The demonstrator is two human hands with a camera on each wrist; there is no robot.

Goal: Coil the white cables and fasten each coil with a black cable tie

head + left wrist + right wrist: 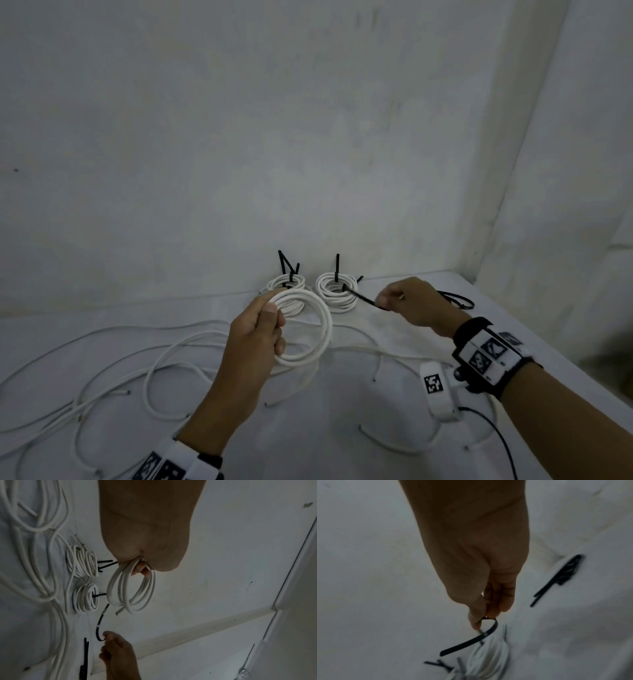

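Note:
My left hand (265, 329) grips a white cable coil (317, 329) of a few loops and holds it above the table; in the left wrist view the coil (132, 592) hangs from the curled fingers. My right hand (394, 301) pinches a black cable tie (359, 296) by one end, its free tip pointing left toward the coil. The same cable tie (471, 641) curves out from my right fingers in the right wrist view, and it shows as a curved strip (101, 622) in the left wrist view.
Two tied coils (287, 282) (337, 289) with black tie tails sit at the back by the wall. Loose white cables (102, 370) sprawl over the left and front of the white table (394, 455). Spare black ties (457, 298) lie at the right.

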